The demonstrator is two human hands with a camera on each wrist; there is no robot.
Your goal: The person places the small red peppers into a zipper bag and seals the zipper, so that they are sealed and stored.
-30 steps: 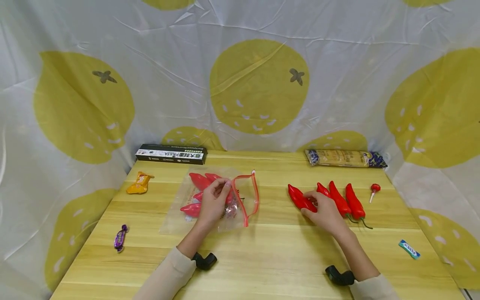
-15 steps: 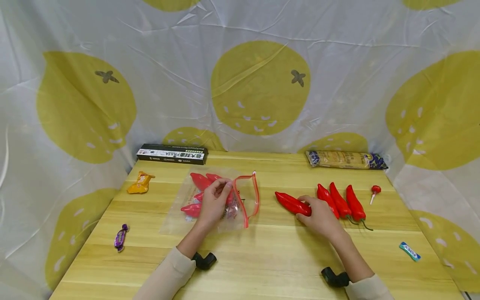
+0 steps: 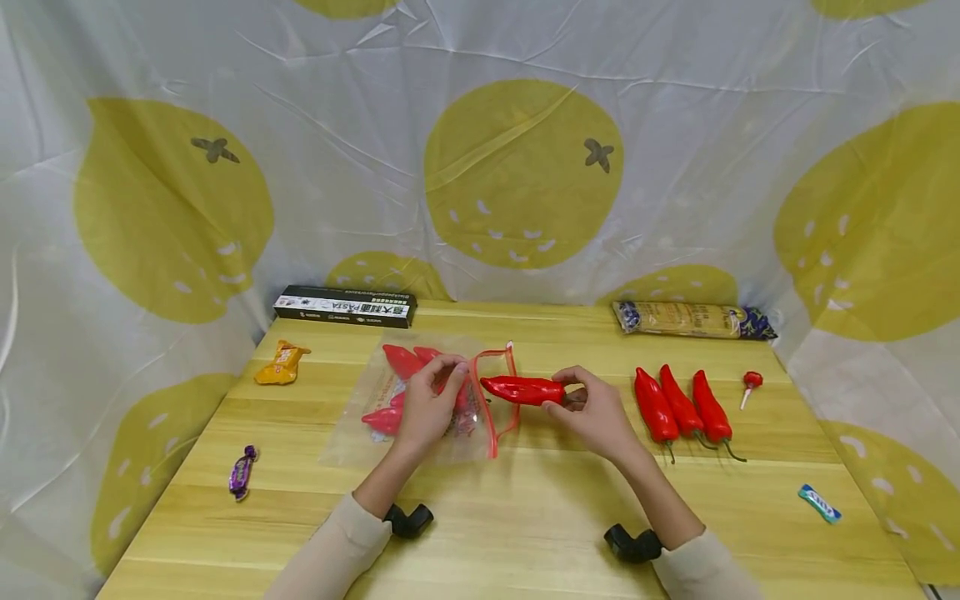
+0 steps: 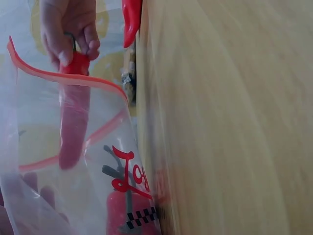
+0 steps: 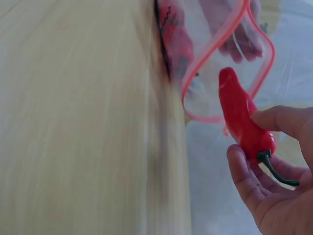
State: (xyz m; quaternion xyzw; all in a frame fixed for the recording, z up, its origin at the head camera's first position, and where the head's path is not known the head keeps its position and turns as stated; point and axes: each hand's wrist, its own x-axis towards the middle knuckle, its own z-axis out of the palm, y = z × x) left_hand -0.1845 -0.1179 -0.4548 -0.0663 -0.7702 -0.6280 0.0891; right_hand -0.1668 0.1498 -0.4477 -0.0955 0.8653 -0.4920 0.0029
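A clear zip bag [image 3: 347,435] with a red-edged mouth lies on the table, mouth facing right and standing open. Inside it show several red chili peppers [image 3: 384,419]. My left hand [image 3: 429,410] pinches the bag's upper layer near the mouth. One red chili pepper [image 3: 521,390] is held level by my right hand [image 3: 597,417], its fingers and thumb gripping the stem end. Its tip is at the bag's mouth. In the right wrist view the green stem of the chili pepper [image 5: 238,111] points back toward the palm. Three more chili peppers [image 3: 681,403] lie side by side on the right.
A black pasta box [image 3: 345,307] stands at the back left and a noodle packet [image 3: 693,320] at the back right. An orange wrapped candy [image 3: 281,363] and a purple one [image 3: 242,473] lie left. A lollipop [image 3: 751,382] and a blue-green candy [image 3: 820,503] lie right.
My right hand has lifted one chili pepper from the row and carried it left to the bag's mouth, tip pointing left. My left hand has stayed at the bag.
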